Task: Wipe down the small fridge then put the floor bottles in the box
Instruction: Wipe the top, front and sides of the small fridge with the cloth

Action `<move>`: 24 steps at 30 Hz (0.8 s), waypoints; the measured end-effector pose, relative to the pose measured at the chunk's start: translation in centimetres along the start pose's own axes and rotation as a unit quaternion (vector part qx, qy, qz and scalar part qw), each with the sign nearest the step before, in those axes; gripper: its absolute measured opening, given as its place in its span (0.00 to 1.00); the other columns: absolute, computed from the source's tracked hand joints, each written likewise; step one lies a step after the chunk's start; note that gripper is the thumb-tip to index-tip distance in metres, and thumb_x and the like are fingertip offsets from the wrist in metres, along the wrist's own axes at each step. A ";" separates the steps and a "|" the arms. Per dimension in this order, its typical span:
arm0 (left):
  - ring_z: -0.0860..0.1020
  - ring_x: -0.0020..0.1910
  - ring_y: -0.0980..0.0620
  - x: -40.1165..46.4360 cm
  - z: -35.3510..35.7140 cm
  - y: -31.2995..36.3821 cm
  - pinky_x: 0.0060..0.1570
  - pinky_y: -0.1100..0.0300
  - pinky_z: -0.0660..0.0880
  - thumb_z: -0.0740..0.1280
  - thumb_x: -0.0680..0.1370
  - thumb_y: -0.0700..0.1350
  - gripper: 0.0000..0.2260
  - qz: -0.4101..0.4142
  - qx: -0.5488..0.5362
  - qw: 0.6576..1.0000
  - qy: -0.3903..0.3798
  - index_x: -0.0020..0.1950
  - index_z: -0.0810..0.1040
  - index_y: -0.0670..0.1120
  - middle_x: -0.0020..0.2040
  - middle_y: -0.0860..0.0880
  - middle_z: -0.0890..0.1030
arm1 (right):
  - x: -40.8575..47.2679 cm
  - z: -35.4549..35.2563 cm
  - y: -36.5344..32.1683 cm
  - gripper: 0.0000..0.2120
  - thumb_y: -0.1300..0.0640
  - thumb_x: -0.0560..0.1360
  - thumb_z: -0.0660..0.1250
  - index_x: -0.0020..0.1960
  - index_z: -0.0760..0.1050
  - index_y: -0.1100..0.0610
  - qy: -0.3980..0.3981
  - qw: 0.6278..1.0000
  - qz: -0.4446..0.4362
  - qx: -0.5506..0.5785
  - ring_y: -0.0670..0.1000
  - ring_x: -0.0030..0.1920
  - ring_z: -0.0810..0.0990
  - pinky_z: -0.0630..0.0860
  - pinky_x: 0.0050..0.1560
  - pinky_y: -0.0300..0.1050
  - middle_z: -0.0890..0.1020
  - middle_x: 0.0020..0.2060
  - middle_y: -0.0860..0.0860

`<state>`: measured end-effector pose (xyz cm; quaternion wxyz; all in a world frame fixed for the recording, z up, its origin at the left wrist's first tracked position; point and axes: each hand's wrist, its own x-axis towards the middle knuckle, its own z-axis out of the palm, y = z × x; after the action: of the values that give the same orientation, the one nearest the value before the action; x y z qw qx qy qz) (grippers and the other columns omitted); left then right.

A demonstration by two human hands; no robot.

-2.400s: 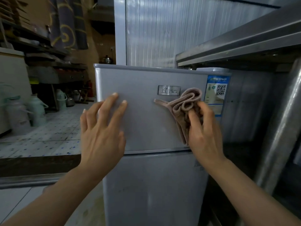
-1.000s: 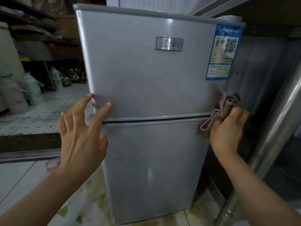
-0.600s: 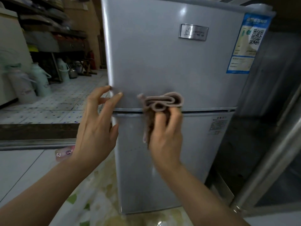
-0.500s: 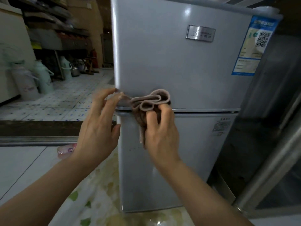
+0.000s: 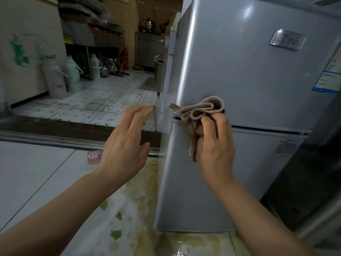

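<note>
Dim, motion-blurred, wide-angle edge distortion

My right hand [image 5: 215, 143] is raised, fingers curled in a bunched grip, forearm angling up from the lower right. My left hand [image 5: 125, 143] hovers just beside it, fingers loosely extended forward, holding nothing.

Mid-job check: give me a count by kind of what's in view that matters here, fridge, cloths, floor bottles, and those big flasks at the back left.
Fridge: 1
Cloth, held by the right hand: 1
Floor bottle, partly behind the left hand: 1
Flasks: white, green, a third: 3
Total: 6
</note>
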<state>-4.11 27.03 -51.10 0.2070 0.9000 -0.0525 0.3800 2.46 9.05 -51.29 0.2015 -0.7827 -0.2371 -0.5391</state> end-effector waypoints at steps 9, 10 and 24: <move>0.74 0.55 0.51 -0.3 -0.4 -1.2 0.47 0.61 0.72 0.72 0.67 0.34 0.34 -0.008 -0.015 1.000 0.016 0.70 0.64 0.44 0.66 0.45 0.66 | -0.2 2.4 -1.6 0.19 0.63 0.73 0.68 0.64 0.74 0.55 -0.054 0.987 -0.144 -0.056 0.58 0.47 0.73 0.73 0.38 0.50 0.71 0.60 0.57; 0.74 0.55 0.51 -0.4 -0.3 -1.1 0.47 0.62 0.72 0.72 0.67 0.33 0.34 -0.009 -0.017 1.000 0.019 0.70 0.64 0.44 0.66 0.45 0.66 | -0.9 2.6 -1.2 0.19 0.64 0.73 0.67 0.63 0.75 0.54 -0.058 0.982 -0.172 -0.058 0.58 0.46 0.71 0.71 0.38 0.51 0.68 0.60 0.55; 0.69 0.63 0.42 -0.5 2.4 2.4 0.59 0.47 0.71 0.70 0.68 0.35 0.29 0.039 0.006 0.999 -0.007 0.68 0.68 0.42 0.69 0.41 0.66 | -4.8 2.2 3.8 0.18 0.59 0.75 0.67 0.63 0.70 0.53 -0.065 0.973 -0.218 -0.036 0.58 0.44 0.76 0.72 0.40 0.50 0.69 0.58 0.56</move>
<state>-3.47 23.82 -52.13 0.1861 0.9013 -0.0871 0.3814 4.87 6.50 -56.79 0.0349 -0.7523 -0.3946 -0.5264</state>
